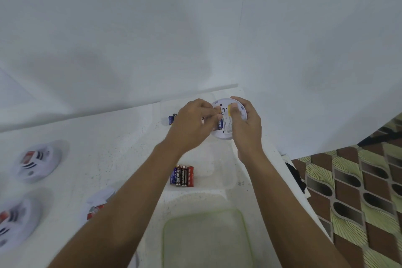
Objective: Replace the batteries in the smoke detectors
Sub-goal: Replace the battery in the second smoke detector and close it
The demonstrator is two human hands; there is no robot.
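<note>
A round white smoke detector [240, 108] is held above the white table, its back turned up toward me. My right hand [247, 125] grips its right rim, thumb on a yellow label. My left hand [192, 125] pinches a blue battery [220, 124] at the detector's open compartment. Several batteries [183, 176] lie side by side in a clear tray below my hands. More blue batteries [171, 119] lie beyond my left hand, partly hidden.
Two smoke detectors [36, 160] [15, 222] lie on the table [104, 154] at the left, and a third [97, 204] is partly hidden under my left forearm. A clear green-rimmed container [204, 235] sits near me. The table's right edge borders a patterned floor [359, 191].
</note>
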